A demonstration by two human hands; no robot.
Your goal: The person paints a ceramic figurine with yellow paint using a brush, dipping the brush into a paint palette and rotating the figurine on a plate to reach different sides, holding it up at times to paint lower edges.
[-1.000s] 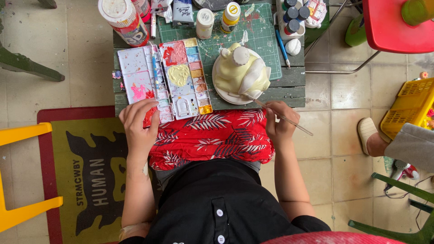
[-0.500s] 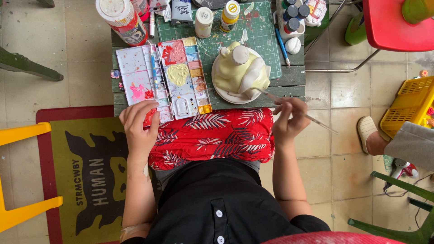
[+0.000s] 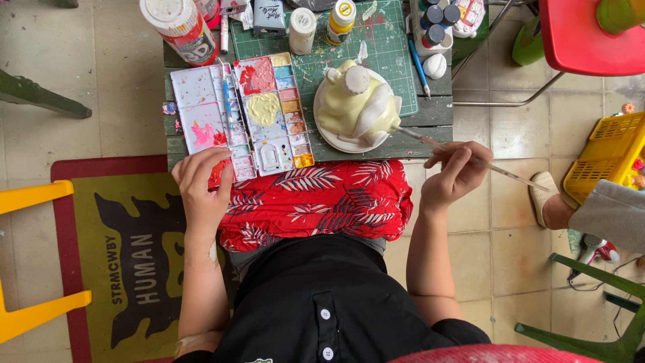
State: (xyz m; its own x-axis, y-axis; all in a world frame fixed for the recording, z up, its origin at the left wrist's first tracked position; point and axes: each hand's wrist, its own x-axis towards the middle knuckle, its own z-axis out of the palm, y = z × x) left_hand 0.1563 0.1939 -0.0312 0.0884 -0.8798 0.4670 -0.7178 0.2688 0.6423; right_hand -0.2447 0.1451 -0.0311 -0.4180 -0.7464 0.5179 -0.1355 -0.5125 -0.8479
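Note:
My right hand (image 3: 453,173) grips a thin clear-handled paintbrush (image 3: 470,158), its tip touching the right side of a pale yellow plaster figure (image 3: 356,104) that stands on a white plate (image 3: 329,138). My left hand (image 3: 201,185) rests with spread fingers on the near corner of an open white paint palette (image 3: 242,114) smeared with red, yellow and pink. Both sit on a low dark table (image 3: 430,117) with a green cutting mat (image 3: 383,47). My lap is covered by red leaf-patterned cloth (image 3: 316,202).
Paint bottles (image 3: 302,28) and a large jar (image 3: 180,27) stand at the table's far edge, with a blue pen (image 3: 419,67) to the right. A red chair (image 3: 591,33), a yellow basket (image 3: 605,158) and another person's foot (image 3: 545,198) are at right. A yellow chair (image 3: 27,255) stands on a mat at left.
My right hand has lifted from my lap and swung the brush toward the figure, so the tip now touches its right side. My left hand has stayed at the palette's corner.

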